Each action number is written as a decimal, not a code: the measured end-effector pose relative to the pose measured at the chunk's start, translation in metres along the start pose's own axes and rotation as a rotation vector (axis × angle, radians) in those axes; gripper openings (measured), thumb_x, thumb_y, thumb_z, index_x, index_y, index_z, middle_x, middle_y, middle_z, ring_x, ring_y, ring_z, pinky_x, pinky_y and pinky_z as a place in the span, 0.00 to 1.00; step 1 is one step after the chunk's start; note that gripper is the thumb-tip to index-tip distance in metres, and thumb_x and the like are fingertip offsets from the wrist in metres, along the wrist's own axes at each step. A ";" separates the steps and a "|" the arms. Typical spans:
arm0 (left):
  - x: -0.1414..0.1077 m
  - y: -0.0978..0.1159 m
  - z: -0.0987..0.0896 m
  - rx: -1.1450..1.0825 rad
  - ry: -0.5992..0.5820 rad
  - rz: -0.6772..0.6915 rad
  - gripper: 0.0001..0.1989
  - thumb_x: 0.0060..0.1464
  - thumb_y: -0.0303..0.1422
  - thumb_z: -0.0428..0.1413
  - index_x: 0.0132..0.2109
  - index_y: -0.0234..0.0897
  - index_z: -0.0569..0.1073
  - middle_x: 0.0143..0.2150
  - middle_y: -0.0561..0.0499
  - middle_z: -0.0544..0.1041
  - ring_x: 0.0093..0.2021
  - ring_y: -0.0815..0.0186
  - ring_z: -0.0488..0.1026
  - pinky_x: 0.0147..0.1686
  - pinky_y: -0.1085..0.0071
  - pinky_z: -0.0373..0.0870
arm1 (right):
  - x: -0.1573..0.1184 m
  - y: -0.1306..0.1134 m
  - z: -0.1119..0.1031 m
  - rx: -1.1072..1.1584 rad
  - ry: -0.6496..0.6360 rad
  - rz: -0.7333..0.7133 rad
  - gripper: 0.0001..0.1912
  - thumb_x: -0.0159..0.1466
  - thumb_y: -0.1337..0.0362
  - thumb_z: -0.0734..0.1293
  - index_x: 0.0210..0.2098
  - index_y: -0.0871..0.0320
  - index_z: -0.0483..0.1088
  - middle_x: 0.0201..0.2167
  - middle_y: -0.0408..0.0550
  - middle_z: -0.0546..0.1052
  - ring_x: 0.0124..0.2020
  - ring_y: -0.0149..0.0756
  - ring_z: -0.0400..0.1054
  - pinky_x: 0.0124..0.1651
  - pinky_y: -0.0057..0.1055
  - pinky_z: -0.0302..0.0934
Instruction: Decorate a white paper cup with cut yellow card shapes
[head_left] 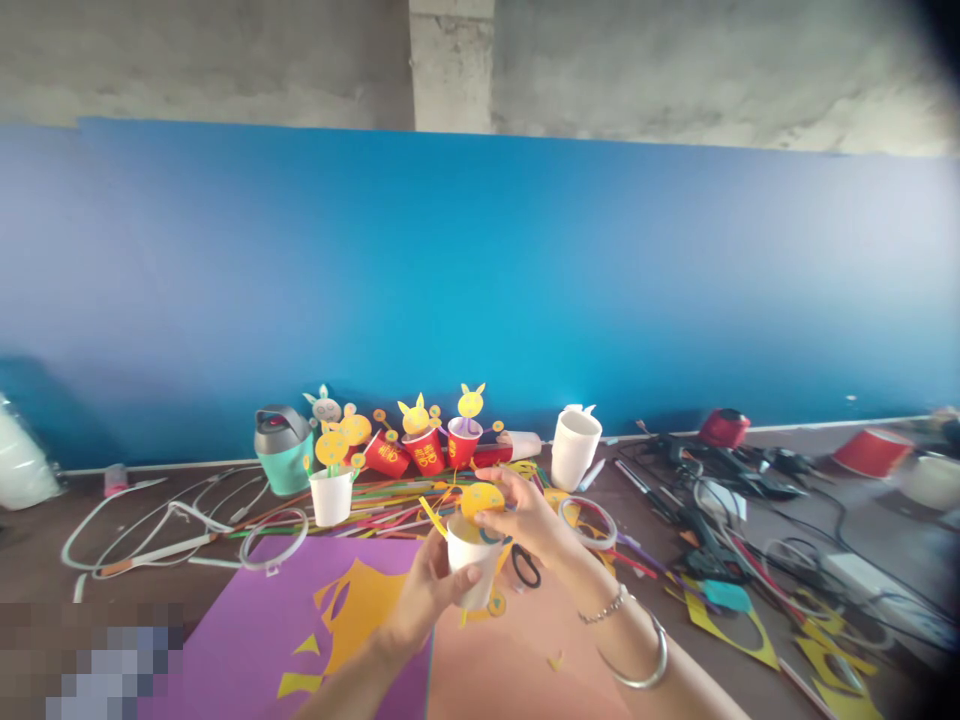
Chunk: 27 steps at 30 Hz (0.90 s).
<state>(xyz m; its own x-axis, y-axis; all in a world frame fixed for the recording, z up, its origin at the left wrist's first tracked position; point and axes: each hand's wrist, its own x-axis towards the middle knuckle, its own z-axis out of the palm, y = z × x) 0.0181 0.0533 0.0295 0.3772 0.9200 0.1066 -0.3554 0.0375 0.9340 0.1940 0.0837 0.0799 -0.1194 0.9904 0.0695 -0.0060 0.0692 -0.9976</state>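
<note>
My left hand [421,598] is wrapped round a white paper cup [472,570], held upright above the paper sheets. At the cup's mouth, my right hand [525,515] pinches a round yellow paper piece [480,500] between thumb and fingers. A yellow strip [433,517] sticks up at the cup's left rim. Close to the right wrist lie scissors with black handles [526,566], partly hidden. Below the cup is a small yellow disc [496,603] with a blue-green mark.
Purple paper [232,620] and orange paper [510,670] lie in front, with yellow scraps [367,610] on top. Behind stand a decorated white cup [331,497], red cups [426,452], a teal bottle [285,455] and a white mug [575,450]. A glue gun [709,545] and cables lie right.
</note>
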 end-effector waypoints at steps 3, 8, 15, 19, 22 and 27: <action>0.001 0.000 0.000 -0.024 -0.005 0.026 0.36 0.48 0.41 0.70 0.63 0.41 0.70 0.59 0.39 0.75 0.61 0.42 0.69 0.58 0.51 0.67 | 0.005 0.003 -0.006 0.009 -0.021 0.018 0.34 0.47 0.58 0.80 0.51 0.55 0.71 0.43 0.50 0.82 0.45 0.48 0.77 0.44 0.39 0.73; 0.000 0.004 0.003 -0.044 -0.024 0.038 0.34 0.49 0.40 0.69 0.62 0.42 0.70 0.61 0.40 0.73 0.63 0.43 0.67 0.60 0.52 0.65 | 0.006 0.002 -0.012 -0.103 -0.054 0.040 0.20 0.54 0.50 0.76 0.38 0.59 0.78 0.37 0.52 0.83 0.45 0.51 0.77 0.47 0.41 0.71; 0.000 0.003 0.003 0.000 -0.066 0.024 0.31 0.47 0.40 0.70 0.57 0.40 0.74 0.54 0.41 0.78 0.55 0.47 0.74 0.51 0.58 0.73 | 0.002 -0.001 -0.009 -0.074 -0.082 0.037 0.13 0.53 0.57 0.76 0.32 0.60 0.77 0.33 0.49 0.81 0.38 0.46 0.76 0.42 0.37 0.69; 0.000 0.001 0.002 -0.013 -0.167 -0.022 0.30 0.47 0.42 0.70 0.55 0.38 0.75 0.49 0.41 0.80 0.46 0.50 0.77 0.43 0.59 0.76 | -0.001 -0.002 -0.012 -0.118 -0.101 0.035 0.11 0.53 0.59 0.75 0.31 0.59 0.75 0.34 0.47 0.79 0.37 0.42 0.74 0.38 0.33 0.67; 0.000 0.000 0.001 0.004 -0.214 -0.051 0.30 0.45 0.42 0.71 0.54 0.35 0.76 0.47 0.40 0.80 0.44 0.52 0.77 0.41 0.61 0.75 | -0.004 -0.005 -0.015 -0.169 -0.128 0.065 0.12 0.53 0.60 0.74 0.34 0.58 0.74 0.32 0.45 0.78 0.33 0.38 0.73 0.35 0.31 0.65; 0.000 0.005 0.003 0.038 -0.314 -0.058 0.29 0.47 0.45 0.70 0.53 0.34 0.78 0.45 0.40 0.81 0.43 0.53 0.77 0.41 0.64 0.72 | -0.008 -0.011 -0.019 -0.214 -0.163 0.004 0.14 0.54 0.61 0.74 0.39 0.56 0.73 0.34 0.44 0.78 0.32 0.37 0.72 0.31 0.28 0.64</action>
<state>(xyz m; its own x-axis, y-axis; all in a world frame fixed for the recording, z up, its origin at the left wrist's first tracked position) 0.0189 0.0525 0.0353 0.6436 0.7511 0.1471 -0.2956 0.0666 0.9530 0.2139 0.0768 0.0903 -0.2771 0.9597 0.0468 0.2024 0.1059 -0.9736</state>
